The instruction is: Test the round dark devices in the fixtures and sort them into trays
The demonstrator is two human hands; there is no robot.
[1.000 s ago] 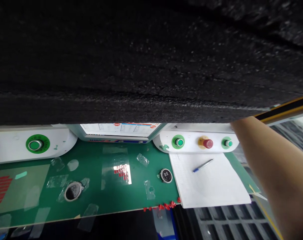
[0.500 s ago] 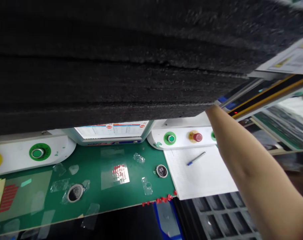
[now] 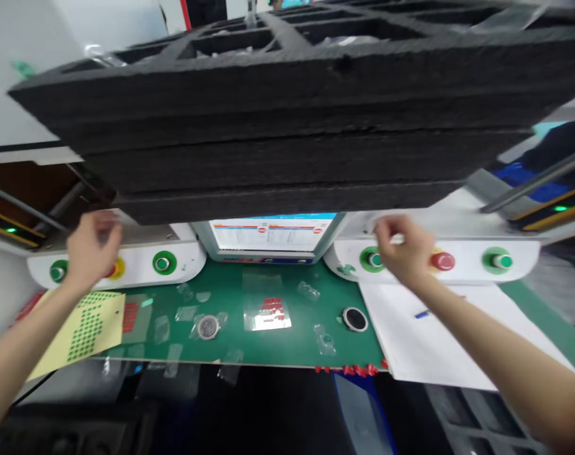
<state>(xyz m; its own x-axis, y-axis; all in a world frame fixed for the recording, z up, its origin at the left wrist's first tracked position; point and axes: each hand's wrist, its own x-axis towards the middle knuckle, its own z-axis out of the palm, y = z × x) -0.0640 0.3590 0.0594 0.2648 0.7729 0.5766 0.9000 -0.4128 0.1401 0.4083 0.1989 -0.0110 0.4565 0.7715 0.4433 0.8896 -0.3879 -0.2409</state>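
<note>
Head view: a stack of black foam trays (image 3: 287,126) hangs across the upper scene, its near bottom edge just above both hands. The left hand (image 3: 91,249) sits at the stack's lower left corner with its fingers curled. The right hand (image 3: 404,253) is under the bottom edge right of centre, also with curled fingers. Blur hides whether either hand grips the foam.

Below the stack, open room runs between the hands, over the screen (image 3: 271,235) and the green mat (image 3: 287,344). The red push button (image 3: 443,260) is just right of the right hand. White paper (image 3: 439,341) overhangs the mat's near edge.
</note>
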